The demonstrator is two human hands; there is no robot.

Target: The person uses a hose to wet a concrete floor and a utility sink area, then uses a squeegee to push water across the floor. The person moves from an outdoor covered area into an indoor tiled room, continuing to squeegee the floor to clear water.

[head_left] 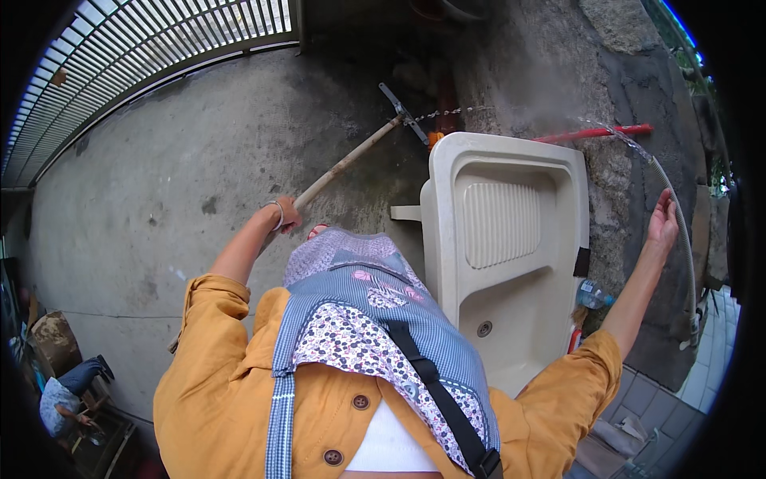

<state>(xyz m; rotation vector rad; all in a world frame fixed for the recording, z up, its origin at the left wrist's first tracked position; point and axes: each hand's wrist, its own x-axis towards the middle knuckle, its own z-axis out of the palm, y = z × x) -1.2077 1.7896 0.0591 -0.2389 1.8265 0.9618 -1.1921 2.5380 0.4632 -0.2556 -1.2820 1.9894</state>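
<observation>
My left hand is closed round the pale wooden shaft of a long-handled tool. Its narrow grey crosspiece head points away from me, low over the concrete. Out to the right, my right hand grips a pale flexible hose a little behind its open end. Water arcs from the hose leftward, past the far side of the sink, and a thin stream of drops reaches the tool's head. Between my hands stands a cream laundry sink with a ribbed washboard panel and a drain.
Beyond the sink lies a red pole against the rough stone ledge. A plastic bottle stands at the sink's right side. A slatted metal gate borders the far left. Another person sits at the lower left.
</observation>
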